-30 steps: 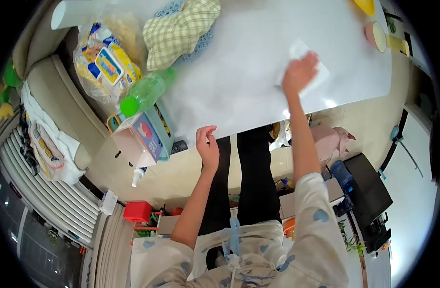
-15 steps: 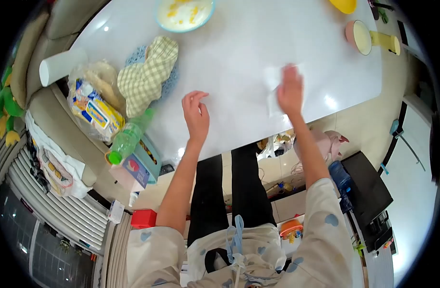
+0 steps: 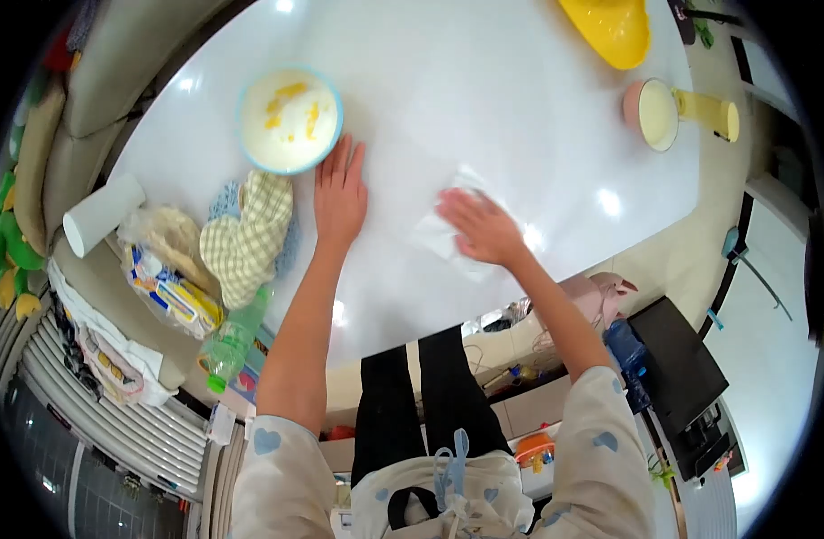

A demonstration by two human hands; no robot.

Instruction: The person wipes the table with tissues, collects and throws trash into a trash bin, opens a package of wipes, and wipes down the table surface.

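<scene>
My left hand [image 3: 340, 202] reaches forward over the white table [image 3: 412, 81], fingers stretched out, their tips at the near right rim of a blue-rimmed bowl [image 3: 290, 121]. White contents with yellow pieces show in the bowl. My right hand [image 3: 484, 229] lies flat, fingers stretched, on top of a white wipe [image 3: 443, 238] spread on the tabletop; its fingers are a little blurred. Left of my left forearm, a green checked cloth [image 3: 246, 238] covers part of a blue openwork item [image 3: 225, 202].
A white roll [image 3: 105, 214], a plastic-bagged wipes pack [image 3: 183, 301] and a green bottle [image 3: 237, 337] line the left edge. At the right stand a pink bowl [image 3: 654, 115] and a yellow cup [image 3: 708, 115]. A yellow container [image 3: 614, 31] sits at the far right.
My left hand has moved forward to the blue-rimmed bowl, its fingers straightening. My right hand and the wipe have shifted left. The view has shifted, showing more of the table's far side.
</scene>
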